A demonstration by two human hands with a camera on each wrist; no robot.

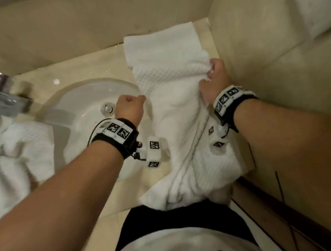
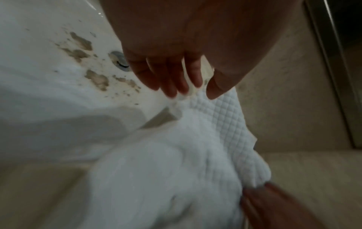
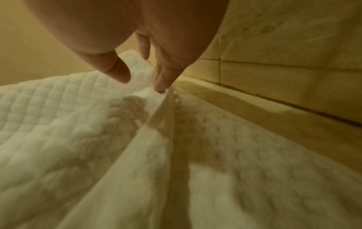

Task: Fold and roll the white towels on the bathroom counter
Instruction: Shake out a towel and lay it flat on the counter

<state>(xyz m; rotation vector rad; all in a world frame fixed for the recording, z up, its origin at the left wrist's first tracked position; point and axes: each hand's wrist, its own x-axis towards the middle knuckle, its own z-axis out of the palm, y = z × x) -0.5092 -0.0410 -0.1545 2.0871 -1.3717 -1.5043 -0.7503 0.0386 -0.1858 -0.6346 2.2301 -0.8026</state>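
Observation:
A long white waffle-weave towel (image 1: 170,72) lies along the beige counter (image 1: 95,60) on the right, from the back wall to the front edge, where it hangs over. My left hand (image 1: 131,106) pinches its left edge above the sink rim; the left wrist view shows fingers (image 2: 176,80) and thumb closed on the towel (image 2: 225,117). My right hand (image 1: 213,74) grips a bunched fold at the towel's right edge beside the side wall. In the right wrist view the right fingertips (image 3: 159,86) pinch a raised ridge of the towel (image 3: 58,111).
A white sink (image 1: 85,102) with a chrome drain (image 1: 107,107) is set in the counter's left half, a chrome faucet (image 1: 6,93) beside it. More white towels (image 1: 24,149) lie heaped at the left. Tiled walls close the back and right; a rolled white towel (image 1: 318,9) sits upper right.

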